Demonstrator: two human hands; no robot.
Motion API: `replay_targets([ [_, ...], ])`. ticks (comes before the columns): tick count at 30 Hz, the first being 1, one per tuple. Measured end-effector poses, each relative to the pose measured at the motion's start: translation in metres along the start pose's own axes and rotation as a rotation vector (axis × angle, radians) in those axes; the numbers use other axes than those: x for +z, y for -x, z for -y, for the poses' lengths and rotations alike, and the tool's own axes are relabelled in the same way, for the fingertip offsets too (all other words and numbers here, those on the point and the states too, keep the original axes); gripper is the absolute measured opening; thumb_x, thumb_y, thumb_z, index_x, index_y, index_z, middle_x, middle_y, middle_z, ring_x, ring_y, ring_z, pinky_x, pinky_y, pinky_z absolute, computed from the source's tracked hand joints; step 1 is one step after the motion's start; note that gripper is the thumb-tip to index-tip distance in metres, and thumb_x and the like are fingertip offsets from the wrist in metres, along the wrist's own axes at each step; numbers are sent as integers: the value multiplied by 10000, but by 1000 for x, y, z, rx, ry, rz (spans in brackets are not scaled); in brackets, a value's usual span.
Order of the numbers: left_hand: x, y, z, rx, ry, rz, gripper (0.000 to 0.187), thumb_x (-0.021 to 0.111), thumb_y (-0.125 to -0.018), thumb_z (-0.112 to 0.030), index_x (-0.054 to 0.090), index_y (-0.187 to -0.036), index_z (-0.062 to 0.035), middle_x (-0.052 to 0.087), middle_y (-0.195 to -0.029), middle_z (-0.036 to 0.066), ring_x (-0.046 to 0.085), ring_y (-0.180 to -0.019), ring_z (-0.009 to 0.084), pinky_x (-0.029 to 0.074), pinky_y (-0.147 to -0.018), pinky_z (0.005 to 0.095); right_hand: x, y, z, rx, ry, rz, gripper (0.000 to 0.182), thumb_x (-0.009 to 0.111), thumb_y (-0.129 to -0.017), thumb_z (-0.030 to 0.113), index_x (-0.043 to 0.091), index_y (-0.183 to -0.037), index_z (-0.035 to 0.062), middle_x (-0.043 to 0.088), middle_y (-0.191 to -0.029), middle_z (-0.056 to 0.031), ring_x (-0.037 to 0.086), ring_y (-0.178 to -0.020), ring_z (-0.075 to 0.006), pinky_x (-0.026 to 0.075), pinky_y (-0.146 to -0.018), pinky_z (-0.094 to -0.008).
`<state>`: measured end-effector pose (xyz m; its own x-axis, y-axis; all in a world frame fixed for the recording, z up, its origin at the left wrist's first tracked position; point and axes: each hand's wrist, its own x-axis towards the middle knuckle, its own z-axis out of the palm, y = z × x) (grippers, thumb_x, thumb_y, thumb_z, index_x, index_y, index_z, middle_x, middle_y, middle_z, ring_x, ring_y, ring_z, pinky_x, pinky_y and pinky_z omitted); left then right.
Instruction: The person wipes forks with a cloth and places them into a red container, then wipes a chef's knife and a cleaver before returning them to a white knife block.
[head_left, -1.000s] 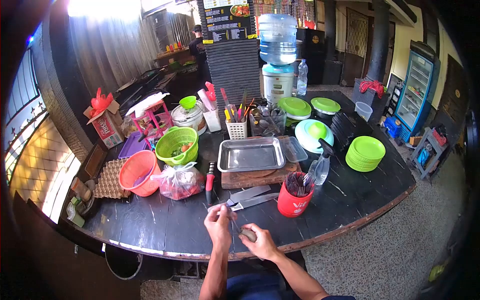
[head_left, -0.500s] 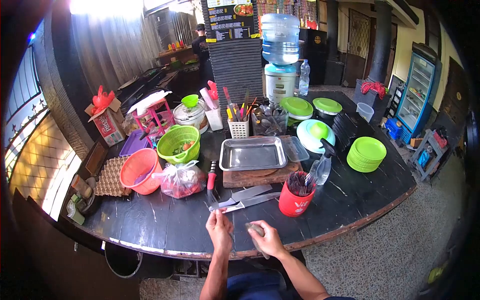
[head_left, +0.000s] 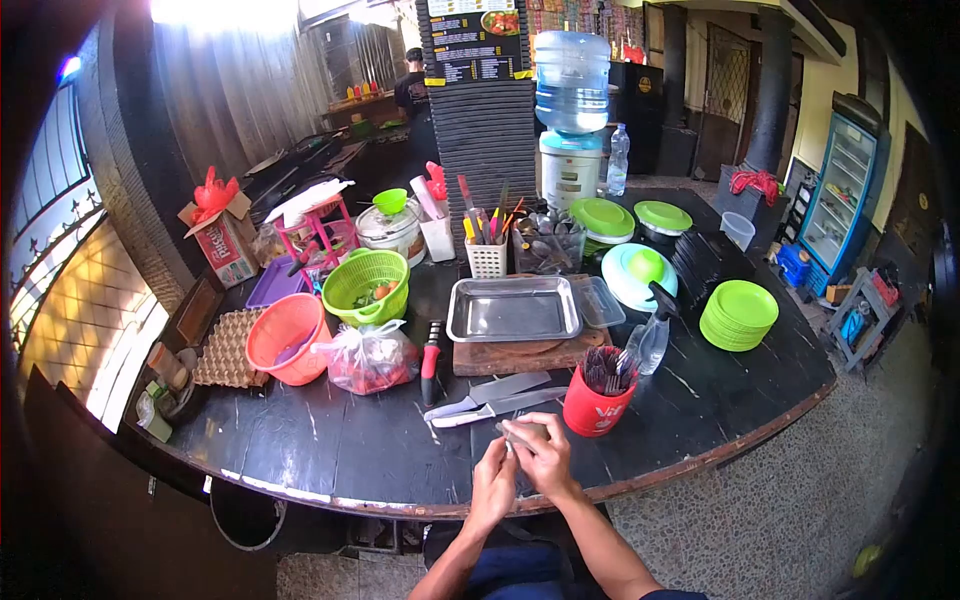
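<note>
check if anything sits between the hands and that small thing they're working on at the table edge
Nothing visible does. The left hand and right hand are closed together around the small brownish object, both touching it. The two knives lie just beyond on the black table, apart from the hands.

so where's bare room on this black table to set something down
Bare black tabletop lies at the front left, between the orange basket and the left hand. More lies right of the red cup, below the green plate stack. The back around the steel tray is crowded.
</note>
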<state>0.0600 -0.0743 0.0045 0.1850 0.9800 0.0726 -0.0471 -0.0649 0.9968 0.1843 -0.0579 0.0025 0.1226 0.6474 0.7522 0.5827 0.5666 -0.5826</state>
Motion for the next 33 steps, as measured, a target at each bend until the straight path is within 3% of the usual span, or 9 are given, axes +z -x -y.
replay_targets([
  [5,5,4,-12,-40,-8,-36,112,516,-1056,-112,562,-1047,-10,511,-845,-27,443,-769,46,387,-639,243,-3,-14,4,77,52,-185,360,784,-805,-33,728,-1144,76,651,-1097,-127,680,-953,-308,562,-837,-373],
  [7,4,4,-10,-76,-44,-43,116,523,-1061,-120,562,-1030,-15,494,-814,-33,434,-746,41,378,-621,247,0,-16,-2,83,61,-222,264,739,-921,44,667,-1174,24,667,-1111,-120,673,-965,-239,541,-856,-340],
  [9,0,3,-4,-35,-143,-28,140,535,-1068,-136,547,-993,-19,456,-762,-39,411,-700,49,357,-579,267,4,-8,-7,547,-394,-249,238,662,-1025,181,647,-1191,10,676,-1102,-116,647,-981,-197,524,-847,-345],
  [10,-1,1,-1,-36,-143,-30,140,535,-1068,-136,547,-993,-19,456,-762,-39,411,-700,49,357,-579,267,8,3,-20,626,-548,-149,231,612,-1056,152,615,-1239,12,693,-1088,-44,628,-943,-84,526,-817,-278],
  [14,-4,-3,4,70,-278,-36,129,530,-1070,-116,533,-988,-17,433,-690,-10,376,-637,72,322,-534,293,-10,-9,0,663,-510,102,256,655,-1035,161,622,-1237,7,711,-1062,-48,652,-954,-88,528,-831,-257],
  [20,-12,-5,2,67,-279,26,91,522,-1077,-117,500,-1077,-29,421,-650,-3,361,-612,62,294,-518,295,-5,-2,-9,673,-718,35,242,639,-1046,165,627,-1230,8,714,-1081,-53,679,-972,-113,543,-851,-268],
  [22,-18,-6,14,30,-123,27,95,514,-1090,-151,489,-1094,-60,416,-667,-31,357,-603,53,283,-511,277,-5,-3,-7,730,-863,-115,240,624,-1058,206,631,-1216,24,715,-1090,-56,681,-951,-111,542,-849,-262],
  [26,-26,-8,16,45,314,50,149,519,-1103,-202,480,-998,-105,447,-694,-55,384,-573,42,295,-500,236,-11,-3,3,805,-769,-72,254,624,-1058,211,625,-1233,26,726,-1071,-60,667,-965,-102,538,-848,-268],
  [33,-21,-9,7,92,165,-31,206,520,-1109,-221,481,-946,-101,517,-738,-48,443,-581,28,370,-507,208,3,12,25,552,-606,152,350,691,-1022,247,683,-1277,9,739,-1127,-45,635,-998,-89,525,-874,-276],
])
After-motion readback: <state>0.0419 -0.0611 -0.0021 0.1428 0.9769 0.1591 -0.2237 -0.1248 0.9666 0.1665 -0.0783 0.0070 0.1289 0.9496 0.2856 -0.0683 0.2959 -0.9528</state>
